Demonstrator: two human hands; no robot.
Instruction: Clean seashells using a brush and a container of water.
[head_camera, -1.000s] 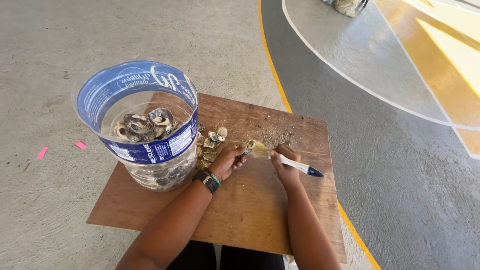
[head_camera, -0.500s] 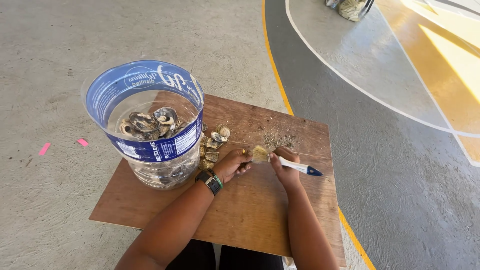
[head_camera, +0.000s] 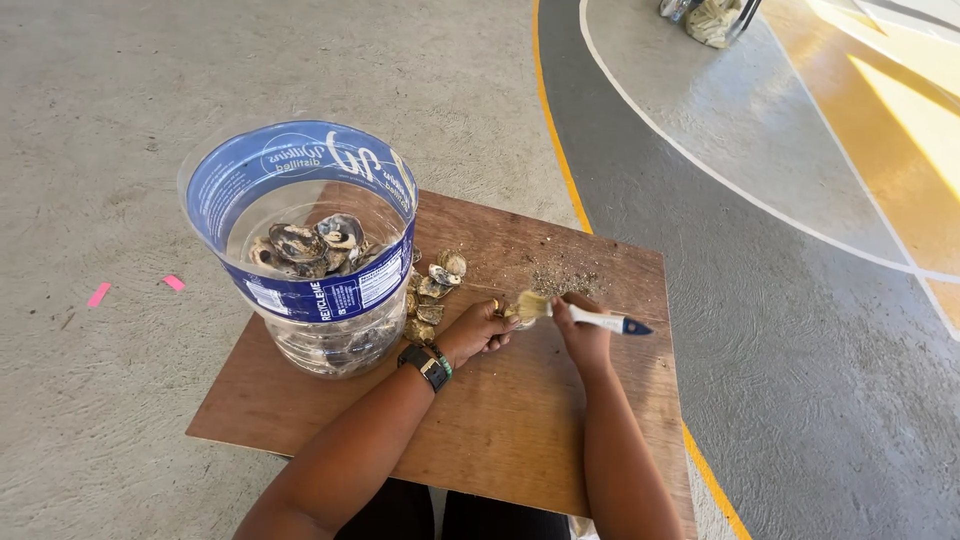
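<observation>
My right hand (head_camera: 583, 332) grips a small paintbrush (head_camera: 575, 314) with a white and blue handle and pale bristles. The bristles touch a small shell (head_camera: 513, 318) that my left hand (head_camera: 478, 330) pinches over a brown wooden board (head_camera: 520, 420). A watch sits on my left wrist. To the left on the board stands a clear cut-open plastic jug (head_camera: 310, 250) with a blue label, holding several oyster shells. A small heap of loose shells (head_camera: 432, 290) lies between the jug and my left hand.
A patch of grit and debris (head_camera: 566, 276) lies on the board beyond the brush. The board rests on a concrete floor with a yellow line (head_camera: 556, 150) and white curved lines. Two pink marks (head_camera: 135, 290) are at left. A container (head_camera: 712, 18) stands far back.
The view has shifted slightly. Both hands stay over the board, the brush still working against the shell in my left hand.
</observation>
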